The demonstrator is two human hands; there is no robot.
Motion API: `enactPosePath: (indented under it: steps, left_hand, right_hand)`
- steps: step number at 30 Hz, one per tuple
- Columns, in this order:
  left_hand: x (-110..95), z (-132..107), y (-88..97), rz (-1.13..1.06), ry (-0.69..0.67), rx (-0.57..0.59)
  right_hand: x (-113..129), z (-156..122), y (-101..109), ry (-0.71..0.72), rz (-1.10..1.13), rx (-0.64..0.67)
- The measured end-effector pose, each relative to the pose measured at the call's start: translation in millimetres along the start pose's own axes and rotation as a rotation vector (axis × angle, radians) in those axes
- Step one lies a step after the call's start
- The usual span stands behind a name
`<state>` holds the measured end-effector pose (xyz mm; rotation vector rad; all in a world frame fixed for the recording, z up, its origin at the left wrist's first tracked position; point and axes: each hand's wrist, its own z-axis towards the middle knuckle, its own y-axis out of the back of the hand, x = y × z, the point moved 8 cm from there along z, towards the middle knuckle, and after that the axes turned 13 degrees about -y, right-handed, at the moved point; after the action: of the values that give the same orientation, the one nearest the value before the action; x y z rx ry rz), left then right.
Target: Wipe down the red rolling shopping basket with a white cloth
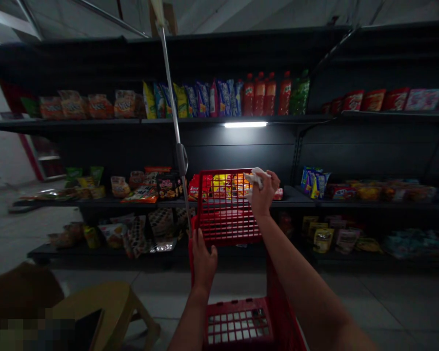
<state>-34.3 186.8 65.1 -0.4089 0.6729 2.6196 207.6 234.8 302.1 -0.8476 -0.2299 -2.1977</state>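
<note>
A red plastic shopping basket [229, 240] with a grid of slots is tilted in front of me, and the shelf shows through its far side. My left hand [204, 258] lies against the basket's left edge, fingers stretched upward along the rim and thumb apart. At the basket's upper right corner, my right hand [265, 192] has its fingers closed on a crumpled white cloth [256, 176]. The cloth touches or hangs just by the top rim; I cannot tell which.
Dark shelves [205, 122] hold snack packets [201, 97], red drink bottles [259, 95] and bagged goods [124, 105]. A metal pole [171, 87] rises left of the basket. At lower left stands a yellowish plastic stool [106, 307] with a dark flat object on it. A tube light [245, 125] glows under the upper shelf.
</note>
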Motion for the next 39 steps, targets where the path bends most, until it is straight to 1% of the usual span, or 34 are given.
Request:
enactPosePath:
  steps: [1, 3, 4, 6, 7, 8, 9, 10, 11, 12, 14, 15, 16, 17, 19, 20, 22, 25, 26, 28, 29, 30, 32, 36, 38, 39]
  left_hand:
    - [-1.2, 0.8, 1.0, -0.007, 0.002, -0.007]
    - [-4.5, 2.1, 2.5, -0.021, 0.0, -0.009]
    - [-5.6, 2.4, 3.2, -0.025, 0.002, -0.008]
    - [-6.3, 2.8, 4.7, -0.031, 0.006, -0.008]
    - [-5.9, 2.9, 5.6, -0.035, 0.009, -0.01]
    - [-4.9, 3.0, 6.4, -0.041, 0.012, -0.01]
    - [-3.6, 3.1, 7.1, -0.046, 0.017, -0.008]
    - [-2.1, 3.2, 7.9, -0.05, 0.022, -0.007]
    - [-0.6, 3.3, 8.6, -0.052, 0.027, -0.007]
    - [0.7, 3.4, 9.1, -0.053, 0.032, -0.006]
    - [1.9, 3.4, 9.1, -0.058, 0.038, 0.0]
    - [1.7, 3.4, 8.7, -0.062, 0.041, 0.005]
    - [1.1, 3.3, 7.9, -0.067, 0.043, 0.011]
    - [0.0, 3.3, 7.1, -0.073, 0.043, 0.018]
    - [-2.6, 3.2, 5.6, -0.086, 0.043, 0.029]
    - [-3.5, 3.2, 5.1, -0.094, 0.046, 0.032]
    - [-3.3, 3.1, 4.1, -0.11, 0.059, 0.041]
    - [1.9, 3.0, 3.1, -0.127, 0.09, 0.057]
    - [3.9, 3.1, 2.9, -0.132, 0.094, 0.061]
    - [7.4, 3.4, 3.1, -0.14, 0.09, 0.061]
    - [8.7, 3.5, 3.4, -0.142, 0.081, 0.056]
    - [9.9, 3.5, 3.9, -0.141, 0.073, 0.048]
    - [11.9, 3.0, 4.1, -0.134, 0.063, 0.031]
    - [13.1, -0.2, -1.7, -0.123, 0.078, 0.041]
    - [11.4, -1.7, -4.8, -0.124, 0.087, 0.047]
    - [10.4, -2.2, -5.5, -0.125, 0.092, 0.045]
  right_hand:
    - [8.4, -4.7, -13.1, 0.005, -0.028, 0.021]
    - [29.4, -25.5, -46.5, 0.076, -0.09, 0.127]
    - [41.7, -40.4, -65.0, 0.148, -0.119, 0.213]
    - [64.9, -73.6, -98.5, 0.351, -0.16, 0.42]
    - [73.3, -88.0, -110.1, 0.462, -0.171, 0.516]
    - [78.0, -97.8, -116.9, 0.561, -0.178, 0.592]
    - [78.5, -101.2, -119.2, 0.633, -0.187, 0.64]
    - [74.7, -96.8, -117.2, 0.666, -0.2, 0.648]
    - [67.0, -85.3, -111.6, 0.653, -0.222, 0.618]
    - [55.5, -68.1, -102.9, 0.595, -0.255, 0.554]
    - [26.0, -30.2, -79.0, 0.417, -0.335, 0.38]
    - [11.8, -15.5, -67.0, 0.341, -0.363, 0.308]
    - [0.5, -5.6, -58.0, 0.294, -0.373, 0.264]
    - [-7.0, -0.2, -53.0, 0.276, -0.366, 0.25]
    - [-10.6, 0.4, -54.5, 0.284, -0.317, 0.264]
    - [-6.6, -3.0, -60.3, 0.296, -0.289, 0.276]
    - [13.0, -16.0, -81.2, 0.348, -0.255, 0.322]
    - [62.3, -46.5, -123.1, 0.53, -0.255, 0.468]
    - [77.9, -56.0, -134.0, 0.601, -0.264, 0.518]
    - [98.3, -66.5, -145.1, 0.721, -0.293, 0.589]
    - [100.7, -65.7, -145.0, 0.758, -0.315, 0.608]
    - [97.3, -60.1, -141.5, 0.769, -0.341, 0.612]
    - [75.5, -36.5, -126.2, 0.72, -0.4, 0.579]
    - [12.4, 22.0, -84.3, 0.491, -0.465, 0.427]
    - [-4.9, 36.5, -71.7, 0.384, -0.44, 0.352]
    - [-7.8, 37.9, -69.5, 0.339, -0.423, 0.316]
